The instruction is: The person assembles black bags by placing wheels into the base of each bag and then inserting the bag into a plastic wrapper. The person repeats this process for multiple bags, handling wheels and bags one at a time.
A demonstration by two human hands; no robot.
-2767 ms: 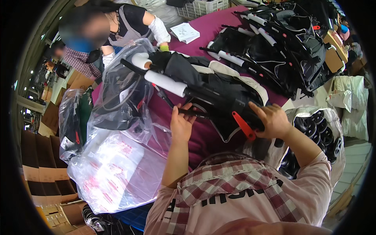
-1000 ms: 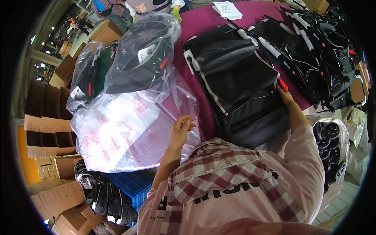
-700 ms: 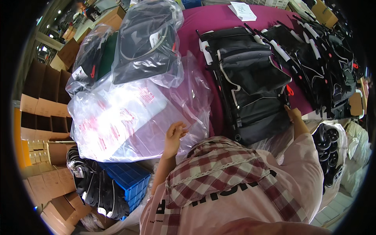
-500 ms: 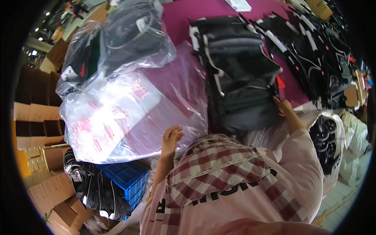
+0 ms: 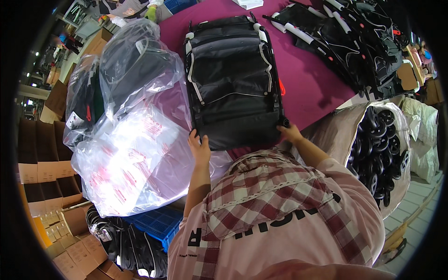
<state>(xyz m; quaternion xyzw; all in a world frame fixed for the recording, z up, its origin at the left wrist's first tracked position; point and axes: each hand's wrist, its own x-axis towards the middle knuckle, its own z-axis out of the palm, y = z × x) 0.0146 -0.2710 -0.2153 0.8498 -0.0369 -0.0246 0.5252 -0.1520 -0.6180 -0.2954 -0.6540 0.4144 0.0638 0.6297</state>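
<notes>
A black fabric stroller seat on a frame [image 5: 233, 84] lies on the purple-topped table, its long sides running away from me. White fittings sit at its far corners, and pale piping follows both sides. My left hand [image 5: 199, 147] is closed at its near left corner, with thumb and fingers about the edge. The near right corner of the frame is gripped by my right hand [image 5: 291, 133], the fingers partly hidden by it. A red strap [image 5: 282, 87] hangs out on the right side. Beside the seat, on the left, lie printed clear plastic bags [image 5: 135, 163].
Bagged black pieces [image 5: 135, 70] lie at the far left. More black frames with white tubes [image 5: 336, 42] are heaped at the far right. A sack of black wheels [image 5: 375, 149] stands at right. Below left are a blue crate [image 5: 156, 224] and cartons [image 5: 77, 256]. A gloved hand [image 5: 150, 13] shows across the table.
The seat has shifted left and straightened on the table, partly over the plastic bags. My left hand, earlier apart from it, now touches its corner. My right hand is still on the frame.
</notes>
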